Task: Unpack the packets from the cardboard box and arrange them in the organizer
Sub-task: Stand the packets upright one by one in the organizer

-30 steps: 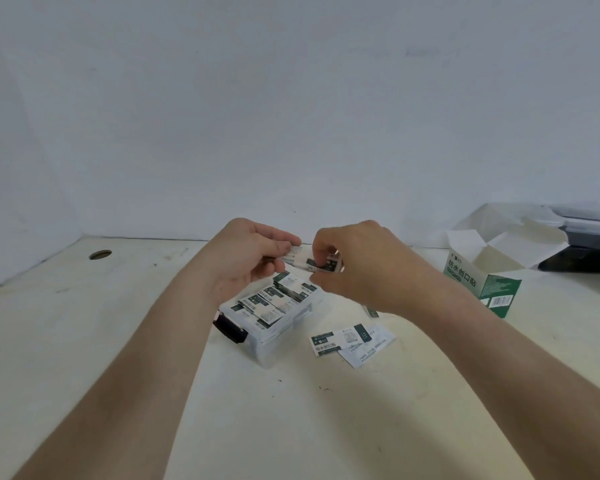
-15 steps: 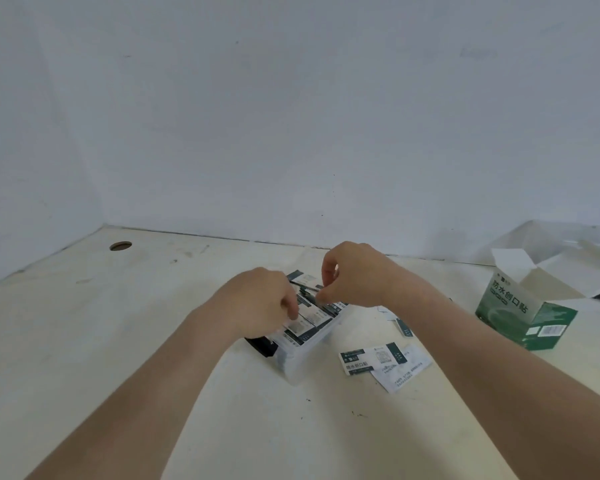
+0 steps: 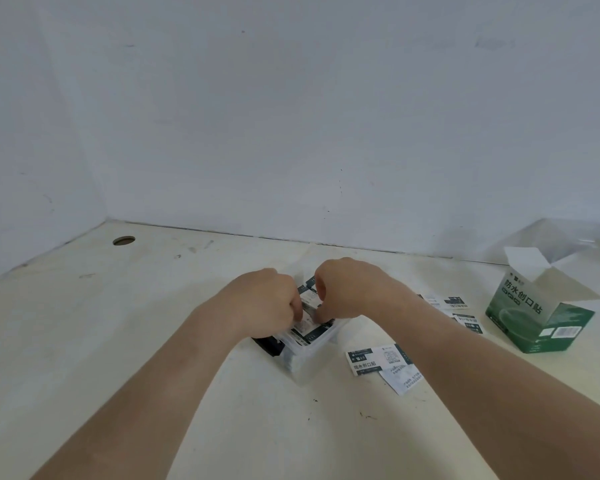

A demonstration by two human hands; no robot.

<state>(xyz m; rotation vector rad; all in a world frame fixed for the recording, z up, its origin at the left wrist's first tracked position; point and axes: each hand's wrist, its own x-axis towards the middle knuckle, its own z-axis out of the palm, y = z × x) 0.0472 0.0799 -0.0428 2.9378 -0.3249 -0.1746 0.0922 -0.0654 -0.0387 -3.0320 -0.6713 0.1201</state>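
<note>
Since half a second earlier, both hands had dropped from just above the organizer down into it, bringing the packet with them. The left hand (image 3: pixel 267 299) and right hand (image 3: pixel 347 289) had their fingers curled and pinched the packet (image 3: pixel 309 301) at its two ends, seemingly to seat it flat in line with the row already inside. The organizer (image 3: pixel 312 351), a clear tub with a black latch (image 3: pixel 269 344), sat angled near the middle of the counter (image 3: pixel 118 323). Just beside it, toward the right edge, lay loose packets (image 3: pixel 378 358), probably staged for later trips. The cardboard box (image 3: pixel 541 320) stood open near the right edge. The hands hid most of the held packet. How many packets the organizer held, and whether the box had any left, could not be made out.
</note>
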